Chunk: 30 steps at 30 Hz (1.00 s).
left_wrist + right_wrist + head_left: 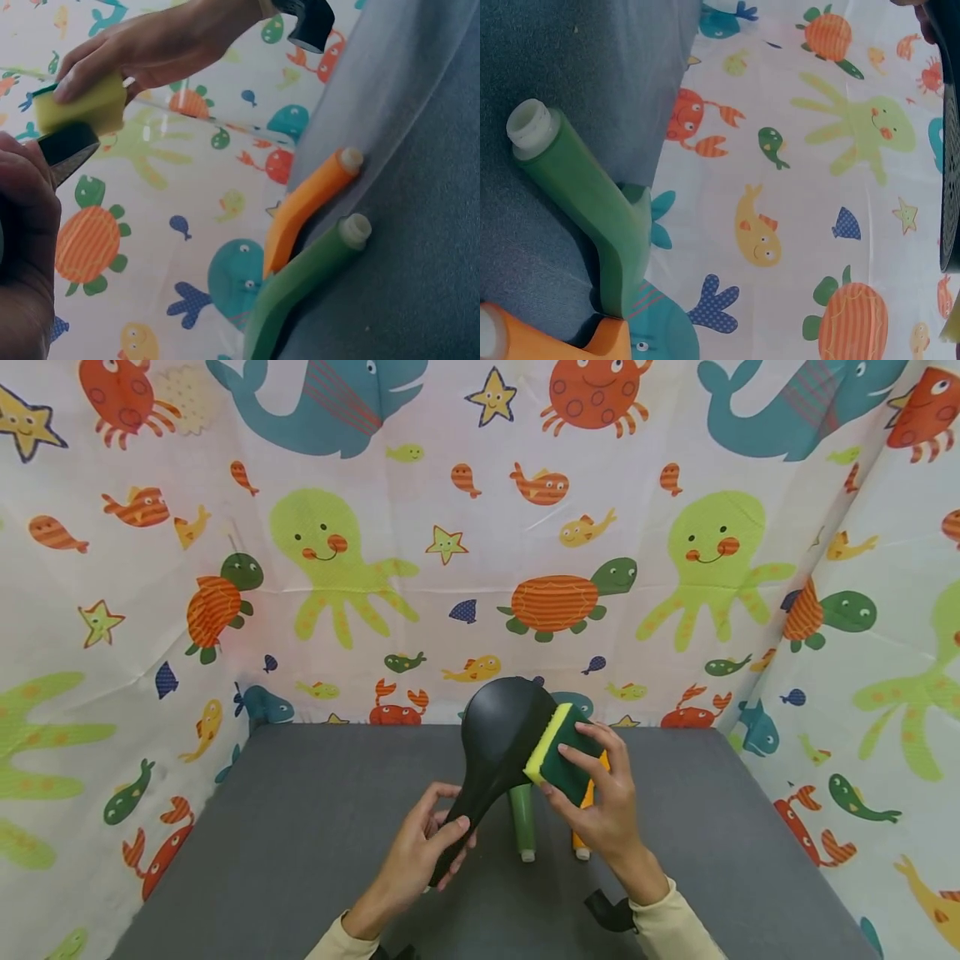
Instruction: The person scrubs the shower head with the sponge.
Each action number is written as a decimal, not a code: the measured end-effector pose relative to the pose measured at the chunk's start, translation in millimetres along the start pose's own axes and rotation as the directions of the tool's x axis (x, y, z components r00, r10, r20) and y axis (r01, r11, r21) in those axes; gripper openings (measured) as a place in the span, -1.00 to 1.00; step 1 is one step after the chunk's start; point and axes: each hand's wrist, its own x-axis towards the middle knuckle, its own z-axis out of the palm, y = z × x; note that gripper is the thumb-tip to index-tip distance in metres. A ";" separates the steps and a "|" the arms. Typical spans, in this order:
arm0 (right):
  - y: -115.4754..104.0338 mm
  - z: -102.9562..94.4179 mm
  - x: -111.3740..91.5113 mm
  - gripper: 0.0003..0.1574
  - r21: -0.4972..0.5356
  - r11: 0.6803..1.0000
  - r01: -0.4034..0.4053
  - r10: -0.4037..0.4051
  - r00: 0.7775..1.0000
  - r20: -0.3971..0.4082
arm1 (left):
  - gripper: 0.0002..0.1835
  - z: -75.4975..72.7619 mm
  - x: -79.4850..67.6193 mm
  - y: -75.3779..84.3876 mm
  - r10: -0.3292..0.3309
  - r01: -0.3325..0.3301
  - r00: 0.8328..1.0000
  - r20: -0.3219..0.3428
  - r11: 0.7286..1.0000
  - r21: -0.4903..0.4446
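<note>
A black hand shower head (504,722) is held up over the table, its smooth rounded back turned to the head view. My left hand (427,839) grips it by the handle, thumb across the top. In my right hand (607,793) a green and yellow sponge (567,758) is pinched between fingers and thumb, its yellow side against the right edge of the black head. The left wrist view shows the right hand and sponge beyond the handle's end (69,150). At the right wrist view's edge, the shower head's dotted face (951,180) appears side-on.
Behind the shower head and right hand, a bent green tube (585,187) and an orange one (311,199) lie side by side on the grey table (337,802), each with a white end. A patterned sea-animal sheet (480,585) hangs around the table's back and sides.
</note>
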 end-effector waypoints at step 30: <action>-19.9 31.1 -6.2 -0.47 -0.081 0.979 0.189 -0.178 0.976 0.125 | -0.52 14.7 28.8 -16.4 0.032 -0.021 0.975 -0.218 0.998 0.052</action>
